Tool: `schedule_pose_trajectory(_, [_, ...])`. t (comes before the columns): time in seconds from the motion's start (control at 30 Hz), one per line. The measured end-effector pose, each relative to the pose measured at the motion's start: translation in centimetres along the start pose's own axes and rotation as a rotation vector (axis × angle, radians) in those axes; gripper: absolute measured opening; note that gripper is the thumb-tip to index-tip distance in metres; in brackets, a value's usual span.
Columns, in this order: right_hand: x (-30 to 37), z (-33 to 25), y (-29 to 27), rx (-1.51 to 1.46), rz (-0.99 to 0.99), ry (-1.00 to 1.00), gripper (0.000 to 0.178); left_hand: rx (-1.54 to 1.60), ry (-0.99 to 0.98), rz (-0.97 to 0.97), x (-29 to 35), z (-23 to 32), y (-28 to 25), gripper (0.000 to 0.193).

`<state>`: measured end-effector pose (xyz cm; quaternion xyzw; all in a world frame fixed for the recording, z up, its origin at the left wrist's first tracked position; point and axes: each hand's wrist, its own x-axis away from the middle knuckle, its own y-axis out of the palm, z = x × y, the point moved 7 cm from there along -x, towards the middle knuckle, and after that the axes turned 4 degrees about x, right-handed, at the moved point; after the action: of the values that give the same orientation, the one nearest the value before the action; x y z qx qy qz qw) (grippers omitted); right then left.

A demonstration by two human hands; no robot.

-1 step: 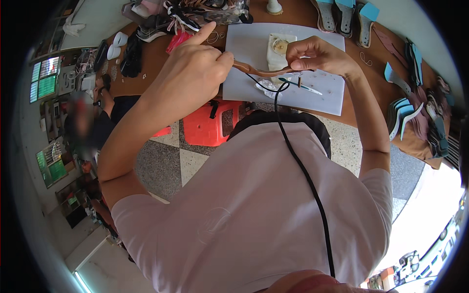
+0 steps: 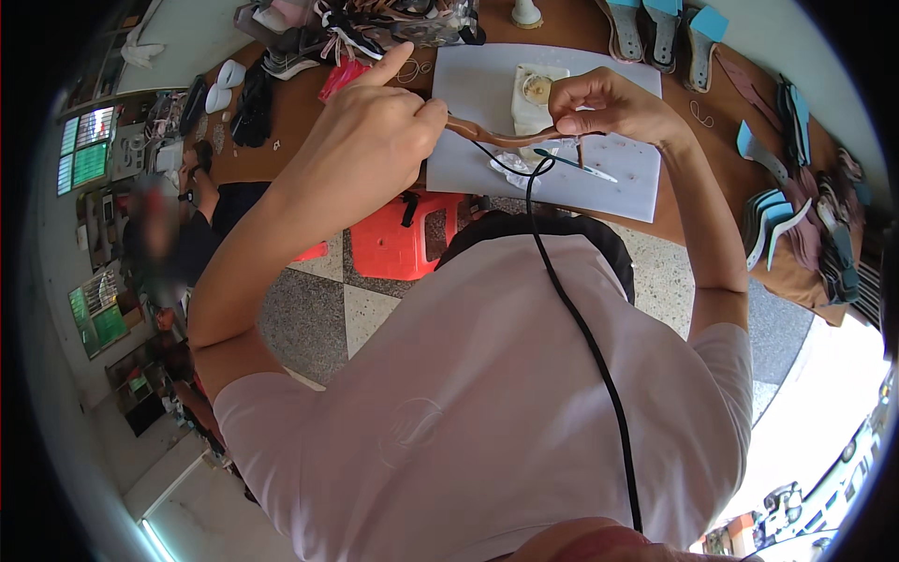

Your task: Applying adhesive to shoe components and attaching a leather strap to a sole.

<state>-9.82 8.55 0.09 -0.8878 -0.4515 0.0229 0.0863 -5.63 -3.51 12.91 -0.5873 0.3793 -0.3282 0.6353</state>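
Observation:
A thin brown strap (image 2: pixel 510 141), leather-like, is stretched between my two hands above a pale work board (image 2: pixel 459 80). My left hand (image 2: pixel 379 131) is closed on the strap's left end, its index finger pointing up and away. With thumb and fingers pinched, my right hand (image 2: pixel 609 108) grips the other end, and a narrow brown bit hangs below it. Beneath lies a slim white tool with a teal end (image 2: pixel 595 171). Beside it sits crumpled clear plastic (image 2: pixel 513 167). Farther back stands a white block-like holder (image 2: pixel 526 114) with a round, yellowish-stained top.
Shoes and bags (image 2: pixel 375 33) pile up at the far left. Several shoe soles (image 2: pixel 663 33) stand at the far right, with more shoe parts (image 2: pixel 777 220) nearer. A red stool (image 2: pixel 384 245) is under the table edge. A black cord (image 2: pixel 585 328) crosses my chest. Another person (image 2: pixel 164 234) sits at left.
The narrow brown bit hanging below my right hand has shifted slightly to the right. Both hands keep their grip on the strap.

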Motion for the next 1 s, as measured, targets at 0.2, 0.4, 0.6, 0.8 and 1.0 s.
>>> schedule_pose_trajectory(0.2, [0.0,-1.3,-1.1,0.017,0.1,-0.076,0.013,-0.019,-0.049,0.006,0.4,-0.2,0.5,0.007])
schedule_pose_trajectory(0.4, [0.5,-2.2,-1.9,0.021,0.208,0.028,0.013,-0.036,-0.148,0.062,0.8,-0.7,0.7,0.006])
schedule_pose_trajectory(0.6, [0.9,-2.3,-2.1,0.063,0.333,0.098,0.012,-0.046,-0.19,0.106,1.1,-1.2,0.8,0.008])
schedule_pose_trajectory(0.8, [1.5,-2.4,-2.0,0.144,0.482,0.021,0.011,-0.033,-0.194,0.113,1.0,-1.3,0.8,0.007])
schedule_pose_trajectory(1.0, [2.4,-3.0,-1.9,0.356,0.63,-0.026,0.009,-0.002,-0.17,0.149,1.1,-1.2,1.0,0.007])
